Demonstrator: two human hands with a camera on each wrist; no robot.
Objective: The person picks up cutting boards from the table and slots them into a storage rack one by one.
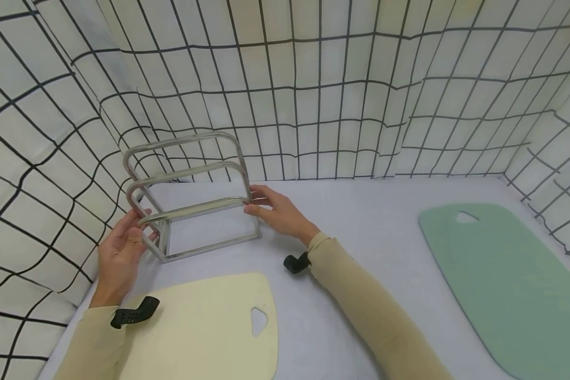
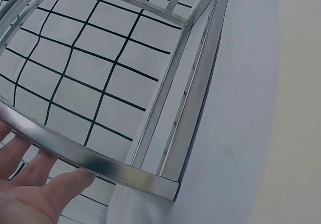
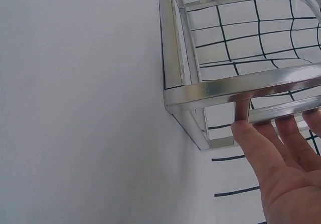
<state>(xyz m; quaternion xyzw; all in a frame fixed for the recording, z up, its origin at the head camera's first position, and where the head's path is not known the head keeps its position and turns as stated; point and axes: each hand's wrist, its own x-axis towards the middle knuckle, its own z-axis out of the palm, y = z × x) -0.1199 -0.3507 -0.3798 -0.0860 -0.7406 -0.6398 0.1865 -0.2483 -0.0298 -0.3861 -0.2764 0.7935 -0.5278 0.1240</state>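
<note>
A silver metal rack (image 1: 195, 210) with three rounded hoops stands on the white surface at the back left. My left hand (image 1: 120, 258) holds its left end, thumb toward the front and the other fingers partly hidden behind the bars. In the left wrist view, that hand's fingertips meet the rack's side bar (image 2: 90, 156). At the opposite end my right hand (image 1: 285, 214) grips the rack between thumb and fingers. The right wrist view shows the thumb and fingertips against the lower edges of the bars (image 3: 241, 86).
A cream cutting board (image 1: 204, 332) with a handle hole lies flat in front of the rack, partly under the left forearm. A green cutting board (image 1: 508, 279) lies at the right. White walls with a black grid (image 1: 318, 95) enclose the back and sides.
</note>
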